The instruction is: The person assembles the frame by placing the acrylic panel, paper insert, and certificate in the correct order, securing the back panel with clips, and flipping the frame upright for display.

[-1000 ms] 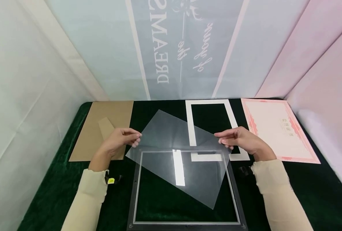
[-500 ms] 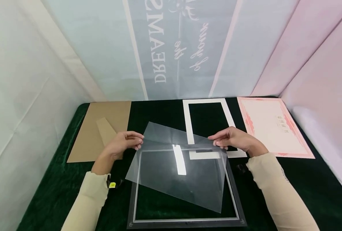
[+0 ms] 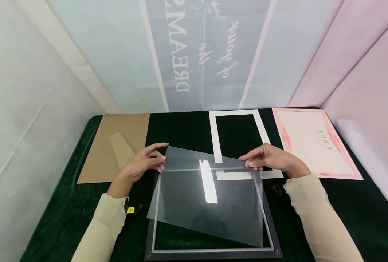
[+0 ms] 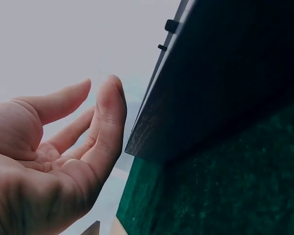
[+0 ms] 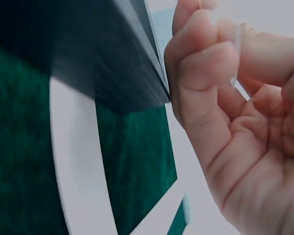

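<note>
A clear sheet (image 3: 184, 203) lies askew over a dark rectangular picture frame (image 3: 210, 255), its far edge between my hands. My left hand (image 3: 144, 163) holds the sheet by its far left corner, index finger stretched along the corner. In the left wrist view the thumb and fingers of the left hand (image 4: 73, 142) stand slightly apart, with the sheet hardly visible. My right hand (image 3: 270, 158) pinches the sheet's far right corner. The right wrist view shows the sheet's edge between thumb and curled fingers of the right hand (image 5: 235, 112), beside the frame's dark side (image 5: 122, 63).
Behind my left hand lies a brown backing board (image 3: 95, 160) with a stand flap (image 3: 121, 149). A white mat border (image 3: 215, 136) lies behind the frame. A pink-bordered certificate (image 3: 315, 145) is at the right, all on a dark green cloth (image 3: 180, 131).
The clear sheet has turned, bringing its edges closer to parallel with the frame, and its far corner has come nearer. My left hand has shifted slightly right, its index finger now straighter.
</note>
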Tool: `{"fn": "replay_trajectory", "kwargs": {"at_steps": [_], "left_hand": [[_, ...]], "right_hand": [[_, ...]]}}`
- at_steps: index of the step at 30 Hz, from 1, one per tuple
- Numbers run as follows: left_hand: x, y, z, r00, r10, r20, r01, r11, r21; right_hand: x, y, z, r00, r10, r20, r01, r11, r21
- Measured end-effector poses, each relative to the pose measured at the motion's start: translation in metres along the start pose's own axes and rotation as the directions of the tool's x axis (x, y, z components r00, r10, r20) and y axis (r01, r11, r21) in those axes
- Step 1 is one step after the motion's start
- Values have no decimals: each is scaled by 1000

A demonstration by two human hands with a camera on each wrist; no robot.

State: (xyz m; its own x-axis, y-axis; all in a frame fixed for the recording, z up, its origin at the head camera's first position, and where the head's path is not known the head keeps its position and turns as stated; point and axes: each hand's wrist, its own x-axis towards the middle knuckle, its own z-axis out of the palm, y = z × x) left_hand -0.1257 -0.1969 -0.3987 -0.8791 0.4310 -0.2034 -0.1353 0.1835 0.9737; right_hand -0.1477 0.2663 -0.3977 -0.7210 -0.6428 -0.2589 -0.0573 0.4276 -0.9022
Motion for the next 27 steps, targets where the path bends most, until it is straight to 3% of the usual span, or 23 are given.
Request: {"fn": "replay_trajectory", "kwargs": {"at_steps": [5,16,22,27], "left_hand": [[2,-1,2,1000,26,-2,-26,999,27],[1,2,6,1000,-4,-20,4,1000,10],[1,5,8,1000,0,-19,-1,997,-83],[1,5,7,999,-31,-9,30,990,-138]], "right_hand": [[-5,-1,3,996,30,-88,-33,999,-37],[0,-3,2,992,27,-122,-31,999,-26],[0,-2,-1,967,91,-238,-86,996,31],[-5,0,-5,974,67,-216,-54,996,66]]}}
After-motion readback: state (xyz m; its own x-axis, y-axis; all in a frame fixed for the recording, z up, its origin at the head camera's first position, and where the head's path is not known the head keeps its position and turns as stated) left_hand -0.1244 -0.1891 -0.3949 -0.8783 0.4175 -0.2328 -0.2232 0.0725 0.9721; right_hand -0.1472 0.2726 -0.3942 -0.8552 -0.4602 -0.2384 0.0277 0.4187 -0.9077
